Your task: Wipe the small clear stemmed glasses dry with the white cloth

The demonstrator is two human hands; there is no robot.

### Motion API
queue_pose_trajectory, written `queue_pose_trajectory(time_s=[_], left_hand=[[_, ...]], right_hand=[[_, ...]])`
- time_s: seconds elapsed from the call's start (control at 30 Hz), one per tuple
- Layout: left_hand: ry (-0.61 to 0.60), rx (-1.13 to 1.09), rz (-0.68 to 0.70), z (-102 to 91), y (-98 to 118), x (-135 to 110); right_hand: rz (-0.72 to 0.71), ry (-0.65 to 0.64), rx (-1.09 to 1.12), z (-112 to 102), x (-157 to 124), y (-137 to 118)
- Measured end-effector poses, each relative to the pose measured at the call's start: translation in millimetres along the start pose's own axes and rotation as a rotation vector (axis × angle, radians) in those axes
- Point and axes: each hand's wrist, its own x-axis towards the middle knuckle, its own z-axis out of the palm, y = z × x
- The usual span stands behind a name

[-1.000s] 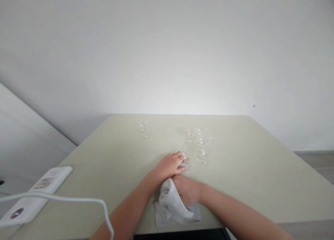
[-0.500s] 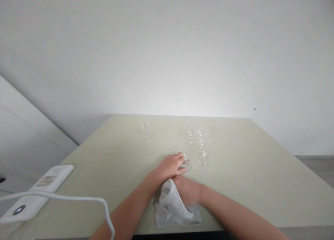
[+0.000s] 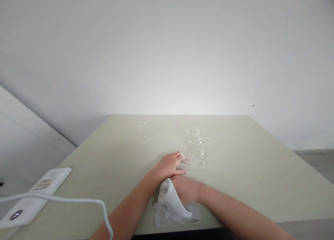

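With thumb and fingers around it, my left hand [image 3: 169, 166] has hold of a small clear stemmed glass [image 3: 185, 164], partly hidden by the fingers. Just below it, close against its wrist, my right hand [image 3: 186, 190] is closed on a whitish cloth [image 3: 171, 201]. Part of the cloth drapes over the hand's left side and part lies flat on the table. The right fingers are mostly hidden. Beyond the left hand stands a cluster of several clear stemmed glasses [image 3: 199, 141], hard to tell apart.
Another clear stemmed glass [image 3: 143, 128] stands apart at the table's far left. A white power strip or box [image 3: 39, 189] lies along the left edge, with a white cable [image 3: 70, 199] crossing the lower left. The pale table [image 3: 247, 156] meets a white wall [image 3: 167, 52].
The view has shifted slightly, so the table appears a little to the left. Both hands keep nearly the same pose on the glass and the cloth.
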Motion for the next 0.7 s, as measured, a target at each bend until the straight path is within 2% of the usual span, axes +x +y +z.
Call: queue_pose_trajectory(time_s=[0.2,0.47,0.7], left_hand=[[0.014,-0.048,-0.043,5.9,-3.4,-1.1],[0.023,-0.064,-0.074,-2.4,0.6,-3.9],[0.084,-0.085,-0.069,2.1,-2.1,-2.1]], right_hand=[[-0.034,0.060,0.053,5.2,2.2,4.4],[-0.041,0.070,-0.021,2.8,2.0,3.1],[-0.071,0.132,0.075,4.7,1.7,4.3]])
